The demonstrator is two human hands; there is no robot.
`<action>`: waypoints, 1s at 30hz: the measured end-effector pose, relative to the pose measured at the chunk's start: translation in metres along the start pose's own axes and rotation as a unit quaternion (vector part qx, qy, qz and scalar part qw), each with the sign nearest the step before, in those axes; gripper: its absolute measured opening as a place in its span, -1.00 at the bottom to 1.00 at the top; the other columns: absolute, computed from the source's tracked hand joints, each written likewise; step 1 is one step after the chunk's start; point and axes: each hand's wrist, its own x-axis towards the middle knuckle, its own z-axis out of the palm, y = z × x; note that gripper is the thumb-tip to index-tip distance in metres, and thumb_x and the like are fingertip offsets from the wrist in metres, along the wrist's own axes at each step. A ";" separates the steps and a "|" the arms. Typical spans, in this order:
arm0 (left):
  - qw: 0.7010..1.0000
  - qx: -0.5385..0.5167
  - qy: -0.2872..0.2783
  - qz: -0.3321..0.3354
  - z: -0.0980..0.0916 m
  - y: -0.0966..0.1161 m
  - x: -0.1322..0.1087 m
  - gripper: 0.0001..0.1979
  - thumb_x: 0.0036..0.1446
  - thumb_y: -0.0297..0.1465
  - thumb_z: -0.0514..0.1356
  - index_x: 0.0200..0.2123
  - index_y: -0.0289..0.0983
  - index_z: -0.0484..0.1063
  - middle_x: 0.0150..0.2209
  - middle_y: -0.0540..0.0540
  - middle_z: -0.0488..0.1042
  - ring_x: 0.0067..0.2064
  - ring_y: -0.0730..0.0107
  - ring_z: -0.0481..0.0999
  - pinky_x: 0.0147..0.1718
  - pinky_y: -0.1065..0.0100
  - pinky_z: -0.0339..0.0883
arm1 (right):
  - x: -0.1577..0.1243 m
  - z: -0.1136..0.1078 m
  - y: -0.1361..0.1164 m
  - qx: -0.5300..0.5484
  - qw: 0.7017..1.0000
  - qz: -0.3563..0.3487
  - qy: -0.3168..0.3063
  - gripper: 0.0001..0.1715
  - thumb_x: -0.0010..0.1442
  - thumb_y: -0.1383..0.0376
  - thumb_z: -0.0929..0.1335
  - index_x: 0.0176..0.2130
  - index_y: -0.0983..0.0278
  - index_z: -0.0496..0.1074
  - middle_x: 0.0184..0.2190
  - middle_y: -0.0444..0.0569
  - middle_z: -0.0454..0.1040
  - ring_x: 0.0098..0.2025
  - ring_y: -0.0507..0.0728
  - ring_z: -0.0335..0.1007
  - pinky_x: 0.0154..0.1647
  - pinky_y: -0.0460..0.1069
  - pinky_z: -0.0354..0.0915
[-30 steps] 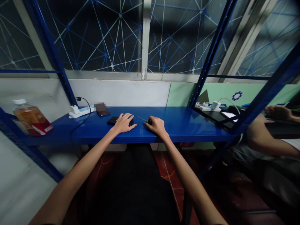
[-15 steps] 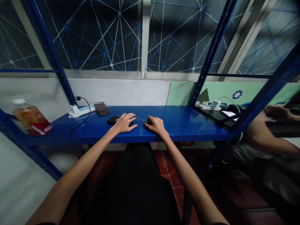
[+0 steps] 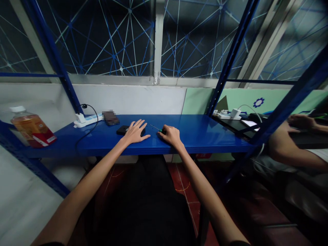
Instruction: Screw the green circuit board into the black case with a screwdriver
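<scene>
My left hand lies with its fingers spread, partly covering a flat black rectangular object on the blue table. What kind of object this is I cannot make out. To the right, my right hand rests low over the tabletop, fingers wrapped round the handle of a small screwdriver. A bit of green shows at the handle, and the thin metal shaft points left toward my left fingertips, with a gap between them.
A white power strip with a black cable and a blurred brown item are at the back left. A tilted-looking drink bottle stands far left. Blue rack posts flank the table. At right, a co-worker's arm rests by a black desk.
The fingers of my left hand have lifted and spread away from the screwdriver tip, leaving the shaft free. My right hand has barely moved and keeps hold of the screwdriver.
</scene>
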 end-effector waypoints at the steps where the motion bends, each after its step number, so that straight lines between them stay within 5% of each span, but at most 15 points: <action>1: 1.000 -0.001 0.001 -0.014 -0.001 0.000 0.000 -0.26 0.26 0.09 0.03 0.29 -0.32 0.28 0.30 -0.34 0.27 0.33 -0.09 0.18 0.25 -0.05 0.01 | 0.000 0.000 0.000 0.000 1.000 0.003 -0.001 -0.64 0.21 -0.03 0.35 -0.19 0.18 0.48 -0.21 -0.06 0.62 -0.24 0.15 0.49 -0.42 -0.04 0.00; 7: 0.996 -0.036 -0.046 -0.070 -0.010 -0.014 -0.009 -0.26 0.17 0.18 0.05 0.17 -0.23 0.44 0.08 -0.26 0.51 0.12 -0.03 0.43 0.12 0.03 0.17 | -0.001 -0.001 0.002 0.006 1.000 0.007 0.011 -0.62 0.24 -0.04 0.33 -0.20 0.17 0.50 -0.24 -0.06 0.62 -0.25 0.15 0.49 -0.43 -0.04 -0.03; 12: 0.993 -0.045 -0.098 -0.050 -0.013 -0.037 -0.022 -0.21 0.14 0.24 0.02 0.29 -0.09 0.29 0.24 -0.19 0.37 0.25 -0.01 0.30 0.20 0.04 0.08 | -0.002 -0.003 0.002 0.019 0.998 -0.065 -0.008 -0.45 0.33 -0.11 0.21 -0.29 0.19 0.55 -0.28 -0.02 0.63 -0.26 0.13 0.50 -0.41 -0.04 -0.04; 18: 0.987 -0.008 -0.118 -0.107 -0.005 -0.032 -0.021 -0.19 0.19 0.24 -0.07 0.35 -0.06 0.18 0.33 -0.20 0.25 0.33 -0.13 0.16 0.24 -0.15 -0.08 | -0.003 -0.007 -0.003 -0.009 0.996 -0.078 -0.045 -0.29 0.30 -0.20 0.17 -0.42 0.24 0.55 -0.47 0.02 0.58 -0.38 0.13 0.47 -0.45 -0.03 -0.10; 30: 0.986 -0.009 -0.128 -0.109 -0.006 -0.029 -0.022 -0.18 0.21 0.24 -0.12 0.38 -0.06 0.12 0.35 -0.21 0.20 0.33 -0.19 0.14 0.24 -0.24 -0.09 | 0.000 -0.003 -0.007 -0.052 0.993 -0.092 -0.048 -0.33 0.30 -0.15 0.18 -0.40 0.24 0.57 -0.44 0.06 0.61 -0.35 0.16 0.52 -0.45 -0.02 -0.07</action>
